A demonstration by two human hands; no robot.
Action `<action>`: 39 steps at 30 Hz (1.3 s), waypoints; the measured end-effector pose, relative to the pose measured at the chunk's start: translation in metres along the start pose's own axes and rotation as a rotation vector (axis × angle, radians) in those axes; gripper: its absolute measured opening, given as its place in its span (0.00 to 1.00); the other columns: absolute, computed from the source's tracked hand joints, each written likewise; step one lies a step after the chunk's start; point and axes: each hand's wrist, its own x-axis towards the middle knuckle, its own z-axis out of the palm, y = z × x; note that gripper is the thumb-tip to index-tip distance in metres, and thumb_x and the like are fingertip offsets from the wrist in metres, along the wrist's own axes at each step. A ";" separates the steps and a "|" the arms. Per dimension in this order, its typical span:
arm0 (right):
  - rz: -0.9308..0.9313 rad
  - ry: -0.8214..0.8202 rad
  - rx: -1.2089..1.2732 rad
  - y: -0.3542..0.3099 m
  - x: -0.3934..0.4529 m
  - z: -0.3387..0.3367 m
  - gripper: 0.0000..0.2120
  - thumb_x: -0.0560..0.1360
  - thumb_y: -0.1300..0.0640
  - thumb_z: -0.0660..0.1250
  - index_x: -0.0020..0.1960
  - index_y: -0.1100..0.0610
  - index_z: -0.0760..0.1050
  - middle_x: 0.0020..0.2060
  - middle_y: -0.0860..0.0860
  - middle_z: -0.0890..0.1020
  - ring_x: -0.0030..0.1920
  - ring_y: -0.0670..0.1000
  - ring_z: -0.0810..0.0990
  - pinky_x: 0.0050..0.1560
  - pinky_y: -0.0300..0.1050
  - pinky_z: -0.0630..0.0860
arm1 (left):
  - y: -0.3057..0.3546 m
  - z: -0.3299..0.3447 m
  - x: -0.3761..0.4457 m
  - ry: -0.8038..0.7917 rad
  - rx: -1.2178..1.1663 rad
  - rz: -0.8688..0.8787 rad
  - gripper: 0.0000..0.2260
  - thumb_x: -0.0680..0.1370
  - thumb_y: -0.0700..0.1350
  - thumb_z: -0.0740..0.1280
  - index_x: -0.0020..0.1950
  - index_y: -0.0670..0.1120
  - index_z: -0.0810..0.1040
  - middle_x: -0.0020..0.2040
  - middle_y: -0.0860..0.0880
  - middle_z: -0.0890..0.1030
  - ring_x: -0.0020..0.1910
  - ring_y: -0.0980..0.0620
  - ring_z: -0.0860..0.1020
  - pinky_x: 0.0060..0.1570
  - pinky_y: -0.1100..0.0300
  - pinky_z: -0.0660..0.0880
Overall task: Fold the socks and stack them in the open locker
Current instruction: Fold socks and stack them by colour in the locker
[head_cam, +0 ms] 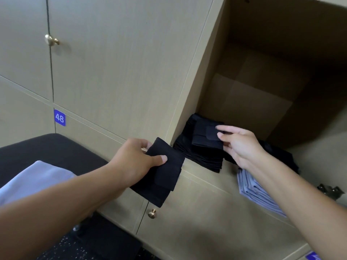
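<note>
My left hand (135, 160) grips a folded black sock (161, 177) just outside the open locker's left edge, thumb on top of the fabric. Inside the open locker (249, 102), a stack of folded black socks (199, 152) sits at the front left corner of its floor. My right hand (240, 147) pinches the top folded black sock (208, 136) of that stack between thumb and fingers. More dark fabric lies behind my right wrist, partly hidden.
A pile of folded light blue cloth (255, 192) lies at the locker's front edge under my right forearm. Closed locker doors with brass knobs (51, 40) fill the left. A dark bench (47, 147) with pale cloth (35, 179) stands lower left.
</note>
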 end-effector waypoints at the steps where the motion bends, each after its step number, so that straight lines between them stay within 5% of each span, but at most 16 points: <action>1: -0.008 0.022 0.000 -0.003 0.008 0.001 0.13 0.77 0.72 0.67 0.51 0.56 0.84 0.55 0.59 0.84 0.56 0.56 0.84 0.49 0.44 0.81 | -0.001 0.001 0.001 0.004 0.010 0.003 0.08 0.76 0.46 0.76 0.48 0.43 0.81 0.41 0.47 0.88 0.41 0.45 0.87 0.47 0.46 0.84; 6: 0.032 0.177 -0.011 -0.013 0.050 0.008 0.16 0.78 0.74 0.64 0.48 0.55 0.84 0.48 0.56 0.85 0.56 0.56 0.84 0.61 0.53 0.81 | -0.003 0.003 0.003 0.013 0.045 0.039 0.06 0.76 0.46 0.76 0.43 0.47 0.81 0.42 0.48 0.87 0.42 0.45 0.86 0.49 0.43 0.84; 16: 0.077 0.198 -0.127 -0.020 0.102 0.026 0.16 0.76 0.73 0.65 0.46 0.53 0.82 0.52 0.58 0.83 0.55 0.57 0.83 0.59 0.53 0.82 | -0.004 0.006 0.001 -0.009 0.067 0.069 0.04 0.77 0.46 0.76 0.46 0.49 0.82 0.41 0.50 0.87 0.41 0.47 0.86 0.46 0.44 0.84; 23: 0.050 0.226 -0.212 -0.022 0.111 0.042 0.13 0.76 0.72 0.68 0.48 0.56 0.81 0.45 0.55 0.82 0.44 0.49 0.81 0.56 0.48 0.82 | -0.001 0.004 0.001 -0.007 0.077 0.076 0.04 0.77 0.47 0.75 0.45 0.49 0.81 0.39 0.51 0.87 0.41 0.48 0.86 0.46 0.44 0.84; 31: -0.123 0.313 -0.747 -0.020 0.118 0.038 0.15 0.73 0.57 0.78 0.58 0.59 0.81 0.57 0.56 0.81 0.59 0.56 0.81 0.63 0.44 0.77 | -0.003 0.002 0.004 -0.012 0.079 0.077 0.05 0.77 0.47 0.75 0.45 0.50 0.81 0.39 0.52 0.87 0.39 0.49 0.86 0.44 0.48 0.84; 39: -0.137 0.209 -0.949 -0.023 0.115 0.031 0.10 0.76 0.50 0.75 0.47 0.58 0.82 0.53 0.57 0.83 0.55 0.58 0.81 0.53 0.41 0.74 | -0.004 -0.002 0.008 -0.016 0.032 0.060 0.04 0.77 0.46 0.75 0.46 0.49 0.82 0.40 0.50 0.87 0.42 0.46 0.86 0.47 0.45 0.84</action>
